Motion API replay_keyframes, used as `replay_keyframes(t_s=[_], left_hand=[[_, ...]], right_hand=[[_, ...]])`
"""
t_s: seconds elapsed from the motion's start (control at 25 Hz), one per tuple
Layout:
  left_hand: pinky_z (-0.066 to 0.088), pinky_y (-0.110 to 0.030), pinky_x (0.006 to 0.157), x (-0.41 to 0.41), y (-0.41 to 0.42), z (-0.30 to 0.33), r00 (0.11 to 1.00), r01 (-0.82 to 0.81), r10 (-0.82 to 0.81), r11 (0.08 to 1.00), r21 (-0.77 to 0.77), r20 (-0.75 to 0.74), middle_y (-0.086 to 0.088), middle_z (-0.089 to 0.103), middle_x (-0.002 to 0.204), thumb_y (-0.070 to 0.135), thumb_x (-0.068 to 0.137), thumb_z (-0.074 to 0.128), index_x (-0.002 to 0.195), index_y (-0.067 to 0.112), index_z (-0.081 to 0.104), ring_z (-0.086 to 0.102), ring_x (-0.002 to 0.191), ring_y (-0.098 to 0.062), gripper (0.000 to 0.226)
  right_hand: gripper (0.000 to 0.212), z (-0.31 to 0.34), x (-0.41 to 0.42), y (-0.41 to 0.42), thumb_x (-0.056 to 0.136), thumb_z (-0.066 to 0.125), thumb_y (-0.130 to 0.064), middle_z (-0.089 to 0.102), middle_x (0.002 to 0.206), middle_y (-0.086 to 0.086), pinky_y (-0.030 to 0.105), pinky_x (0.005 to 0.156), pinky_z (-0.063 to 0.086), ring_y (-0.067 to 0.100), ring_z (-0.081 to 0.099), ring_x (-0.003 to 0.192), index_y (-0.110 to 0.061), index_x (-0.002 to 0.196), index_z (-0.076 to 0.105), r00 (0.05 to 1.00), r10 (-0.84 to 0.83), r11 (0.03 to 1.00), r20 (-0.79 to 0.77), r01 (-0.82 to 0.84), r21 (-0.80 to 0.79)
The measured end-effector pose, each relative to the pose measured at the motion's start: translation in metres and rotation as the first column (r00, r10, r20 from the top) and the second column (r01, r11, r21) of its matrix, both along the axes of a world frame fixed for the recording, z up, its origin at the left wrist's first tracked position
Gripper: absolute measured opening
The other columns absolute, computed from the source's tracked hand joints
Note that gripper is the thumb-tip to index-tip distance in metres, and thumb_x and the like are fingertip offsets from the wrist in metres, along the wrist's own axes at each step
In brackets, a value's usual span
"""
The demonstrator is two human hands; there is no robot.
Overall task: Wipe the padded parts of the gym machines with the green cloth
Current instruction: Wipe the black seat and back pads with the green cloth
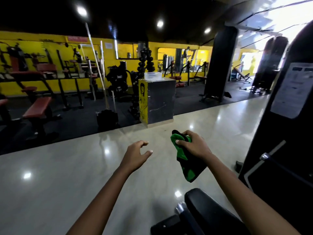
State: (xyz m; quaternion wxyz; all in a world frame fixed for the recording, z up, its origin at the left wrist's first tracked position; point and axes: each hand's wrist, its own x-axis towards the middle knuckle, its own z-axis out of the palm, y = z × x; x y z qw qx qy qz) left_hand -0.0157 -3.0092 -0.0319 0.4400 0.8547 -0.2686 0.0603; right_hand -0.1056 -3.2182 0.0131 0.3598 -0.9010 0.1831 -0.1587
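Observation:
My right hand (194,145) grips the green cloth (183,158), which hangs bunched below my fingers over the shiny floor. My left hand (136,154) hovers to the left of it with fingers loosely spread and holds nothing. A black padded seat (208,206) of a gym machine sits low at the bottom right, under my right forearm. The machine's black upright frame (288,116) rises along the right edge and carries a white instruction sticker (291,90).
A glossy pale floor (67,175) stretches ahead. A black and yellow box (156,100) with a clear plastic tub (153,76) on top stands in the middle. Red-padded benches (38,107) and weight machines fill the dark mat at the left. A black pillar (220,63) stands at the right rear.

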Motion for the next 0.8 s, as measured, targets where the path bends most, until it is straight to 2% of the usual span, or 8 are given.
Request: replay_keyframes(t_s=[0.12, 0.24, 0.4, 0.6, 0.8], left_hand=[[0.043, -0.028, 0.096, 0.068, -0.019, 0.001, 0.993, 0.114, -0.114, 0.993, 0.005, 0.021, -0.003, 0.060, 0.127, 0.022, 0.086, 0.068, 0.123, 0.011, 0.060, 0.053, 0.120, -0.015, 0.039], [0.044, -0.027, 0.097, 0.126, -0.036, 0.004, 0.981, 0.194, -0.194, 0.981, -0.013, 0.003, -0.004, 0.060, 0.128, 0.022, 0.086, 0.068, 0.124, 0.011, 0.060, 0.054, 0.120, -0.015, 0.041], [0.042, -0.024, 0.096, 0.207, -0.073, 0.013, 0.952, 0.303, -0.304, 0.952, 0.035, 0.042, -0.005, 0.060, 0.128, 0.023, 0.087, 0.068, 0.126, 0.010, 0.059, 0.054, 0.120, -0.016, 0.042], [0.042, -0.025, 0.097, 0.248, -0.147, 0.005, 0.876, 0.482, -0.482, 0.876, 0.035, 0.008, -0.004, 0.060, 0.128, 0.024, 0.086, 0.069, 0.125, 0.012, 0.059, 0.054, 0.120, -0.015, 0.042], [0.044, -0.028, 0.097, 0.286, -0.232, 0.000, 0.801, 0.598, -0.598, 0.801, -0.002, 0.002, -0.004, 0.062, 0.126, 0.021, 0.085, 0.070, 0.123, 0.012, 0.061, 0.055, 0.119, -0.016, 0.040]], right_hand=[[0.033, -0.001, 0.047, -0.015, 0.084, 0.065, -0.041, 0.063, 0.103, 0.007, 0.030, 0.075, 0.043, 0.023, 0.055, 0.090, -0.023, 0.111, 0.059, 0.994, -0.112, 0.994, -0.002, 0.112, 0.008], [0.035, 0.004, 0.089, -0.029, 0.083, 0.067, -0.041, 0.064, 0.106, 0.011, 0.029, 0.076, 0.041, 0.024, 0.054, 0.091, -0.022, 0.113, 0.060, 0.979, -0.201, 0.979, -0.024, 0.201, -0.016], [0.036, 0.013, 0.139, -0.051, 0.084, 0.065, -0.041, 0.063, 0.109, 0.010, 0.029, 0.076, 0.040, 0.023, 0.053, 0.091, -0.025, 0.116, 0.060, 0.942, -0.337, 0.941, 0.006, 0.337, 0.029], [0.038, 0.005, 0.166, -0.095, 0.082, 0.068, -0.042, 0.062, 0.112, 0.011, 0.029, 0.077, 0.043, 0.022, 0.055, 0.093, -0.026, 0.115, 0.060, 0.875, -0.482, 0.875, -0.049, 0.483, 0.032], [0.035, -0.002, 0.184, -0.157, 0.081, 0.070, -0.039, 0.058, 0.116, 0.005, 0.029, 0.090, 0.045, 0.017, 0.054, 0.104, -0.024, 0.111, 0.062, 0.798, -0.602, 0.797, -0.014, 0.602, 0.044]])
